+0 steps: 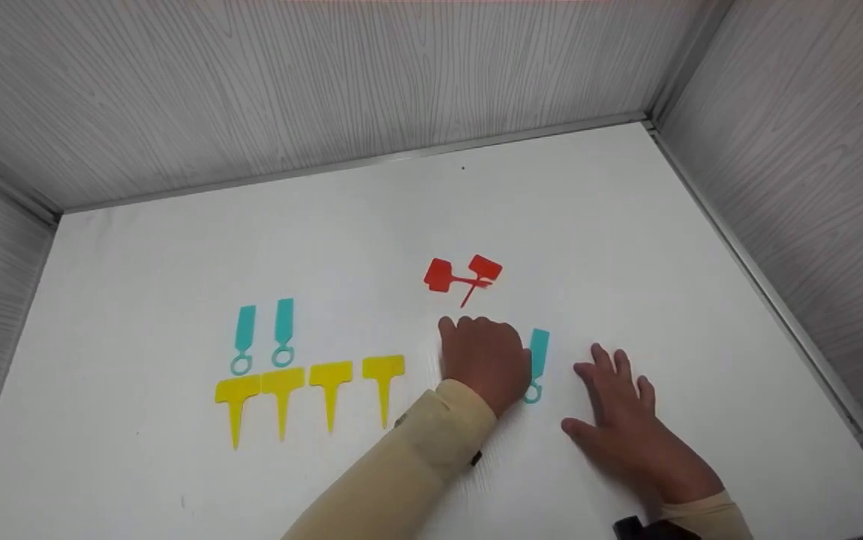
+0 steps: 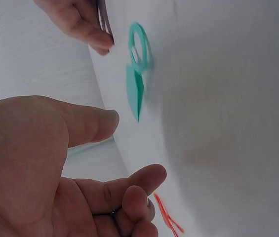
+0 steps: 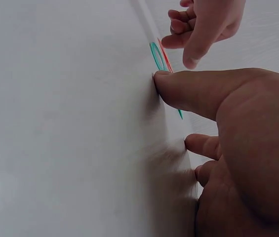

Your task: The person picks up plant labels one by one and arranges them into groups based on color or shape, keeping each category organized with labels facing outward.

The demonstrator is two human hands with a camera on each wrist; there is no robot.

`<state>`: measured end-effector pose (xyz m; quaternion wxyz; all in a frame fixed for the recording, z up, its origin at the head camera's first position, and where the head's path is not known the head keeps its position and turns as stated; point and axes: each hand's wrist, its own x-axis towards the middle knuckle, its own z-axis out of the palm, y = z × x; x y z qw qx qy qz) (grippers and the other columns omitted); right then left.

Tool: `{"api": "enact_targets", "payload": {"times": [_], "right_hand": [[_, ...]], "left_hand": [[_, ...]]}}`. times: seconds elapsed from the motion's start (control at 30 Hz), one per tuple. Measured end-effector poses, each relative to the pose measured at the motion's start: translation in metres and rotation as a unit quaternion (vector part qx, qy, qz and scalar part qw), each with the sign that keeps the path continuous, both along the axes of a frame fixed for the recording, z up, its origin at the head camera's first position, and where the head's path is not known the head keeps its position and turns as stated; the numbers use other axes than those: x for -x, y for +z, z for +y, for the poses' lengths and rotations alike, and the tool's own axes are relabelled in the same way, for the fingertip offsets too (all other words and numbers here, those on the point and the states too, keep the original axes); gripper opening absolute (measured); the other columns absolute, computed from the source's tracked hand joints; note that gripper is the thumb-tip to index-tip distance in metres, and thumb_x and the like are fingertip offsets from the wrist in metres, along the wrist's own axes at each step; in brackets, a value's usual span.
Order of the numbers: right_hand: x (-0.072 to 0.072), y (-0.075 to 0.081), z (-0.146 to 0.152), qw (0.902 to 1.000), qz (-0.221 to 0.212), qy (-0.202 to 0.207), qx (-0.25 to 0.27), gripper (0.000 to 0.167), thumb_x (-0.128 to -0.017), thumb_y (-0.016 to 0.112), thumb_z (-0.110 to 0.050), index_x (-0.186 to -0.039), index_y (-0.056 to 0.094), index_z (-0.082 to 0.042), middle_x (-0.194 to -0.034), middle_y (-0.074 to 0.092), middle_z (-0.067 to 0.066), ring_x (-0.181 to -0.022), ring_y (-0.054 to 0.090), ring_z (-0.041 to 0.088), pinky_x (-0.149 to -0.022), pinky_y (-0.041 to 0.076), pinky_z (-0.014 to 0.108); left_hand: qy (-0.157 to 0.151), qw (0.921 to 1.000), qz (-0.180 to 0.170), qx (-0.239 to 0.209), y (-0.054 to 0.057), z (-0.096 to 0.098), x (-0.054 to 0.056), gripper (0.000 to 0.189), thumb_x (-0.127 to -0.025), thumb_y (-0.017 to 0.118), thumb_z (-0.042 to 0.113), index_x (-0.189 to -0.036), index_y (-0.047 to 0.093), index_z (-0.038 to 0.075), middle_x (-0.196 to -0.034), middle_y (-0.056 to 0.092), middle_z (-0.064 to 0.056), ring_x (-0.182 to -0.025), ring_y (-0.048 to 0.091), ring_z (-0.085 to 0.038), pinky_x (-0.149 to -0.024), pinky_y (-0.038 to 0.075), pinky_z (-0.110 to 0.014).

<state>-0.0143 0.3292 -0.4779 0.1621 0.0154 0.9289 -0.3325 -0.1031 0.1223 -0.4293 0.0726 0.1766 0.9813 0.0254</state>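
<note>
My left hand [image 1: 485,360] is over the white table with its fingers loosely bent and nothing between thumb and fingers, as the left wrist view shows. Beside it lies a teal ring-ended plant tag [image 1: 540,351], partly covered by the hand in the head view; its ring [image 2: 138,47] points away from the thumb. Just beyond the left fingers, red plant labels [image 1: 439,276] lie crossed over one another. To the right, my right hand [image 1: 619,420] has spread fingers, with its thumb tip [image 3: 163,81] at the table surface, and holds nothing.
Several yellow T-shaped plant labels [image 1: 331,375] lie in a row on the left of the white table [image 1: 176,255]. Above that row are two more teal tags [image 1: 284,321]. Grey wood-grain panels [image 1: 326,82] wall the table at the back and sides.
</note>
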Motion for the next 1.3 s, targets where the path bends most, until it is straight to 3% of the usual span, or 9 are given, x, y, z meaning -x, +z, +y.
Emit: {"api": "enact_targets", "payload": {"times": [0.13,0.33,0.53,0.8,1.13,1.3], "right_hand": [[-0.001,-0.001,0.003,0.9999,0.007,0.006,0.004,0.085,-0.098,0.084,-0.03,-0.165,0.04,0.0,-0.183,0.002,0.027,-0.166,-0.016,0.052,-0.124,-0.015,0.076],[-0.002,-0.003,0.004,0.9998,0.017,0.007,0.008,0.083,-0.098,0.083,-0.03,-0.164,0.042,0.0,-0.184,0.003,0.025,-0.167,-0.017,0.051,-0.123,-0.015,0.076],[-0.001,-0.003,0.004,0.9997,0.017,0.013,0.013,0.081,-0.099,0.083,-0.027,-0.164,0.043,0.001,-0.183,0.003,0.026,-0.166,-0.017,0.051,-0.123,-0.016,0.076],[-0.001,-0.001,0.005,0.9998,0.006,0.009,0.016,0.083,-0.1,0.082,-0.031,-0.166,0.042,0.0,-0.184,0.0,0.023,-0.167,-0.02,0.048,-0.123,-0.018,0.074],[-0.002,-0.002,0.005,0.9998,0.011,0.01,0.016,0.083,-0.099,0.082,-0.03,-0.165,0.043,0.001,-0.184,0.001,0.025,-0.167,-0.019,0.049,-0.123,-0.017,0.075],[-0.002,-0.001,0.005,0.9995,0.015,0.008,0.025,0.084,-0.099,0.083,-0.029,-0.166,0.041,0.002,-0.184,0.001,0.026,-0.167,-0.02,0.049,-0.123,-0.018,0.075]], "left_hand": [[-0.012,0.9997,0.017,0.008,0.0,0.017,-0.004,0.046,-0.097,0.077,0.059,-0.109,0.084,0.016,-0.086,0.078,-0.004,-0.094,0.074,-0.03,-0.098,0.053,-0.055],[-0.028,0.9985,0.03,0.037,-0.002,0.035,-0.007,0.037,-0.104,0.068,0.053,-0.11,0.087,0.021,-0.086,0.077,-0.003,-0.096,0.074,-0.028,-0.098,0.051,-0.053],[-0.031,0.9965,0.043,0.065,-0.01,0.045,-0.006,0.033,-0.102,0.072,0.047,-0.118,0.086,0.022,-0.094,0.081,-0.004,-0.099,0.074,-0.031,-0.1,0.053,-0.056],[-0.051,0.9932,0.059,0.086,-0.01,0.049,-0.008,0.032,-0.102,0.072,0.047,-0.118,0.085,0.022,-0.093,0.08,-0.004,-0.097,0.075,-0.031,-0.097,0.054,-0.053],[-0.049,0.9939,0.059,0.08,-0.008,0.048,-0.009,0.032,-0.103,0.072,0.046,-0.118,0.085,0.021,-0.092,0.081,-0.004,-0.095,0.076,-0.031,-0.097,0.055,-0.052],[-0.035,0.9966,0.045,0.059,0.0,0.039,-0.008,0.027,-0.102,0.072,0.043,-0.108,0.086,0.021,-0.082,0.077,-0.003,-0.089,0.073,-0.029,-0.095,0.054,-0.051]]}}
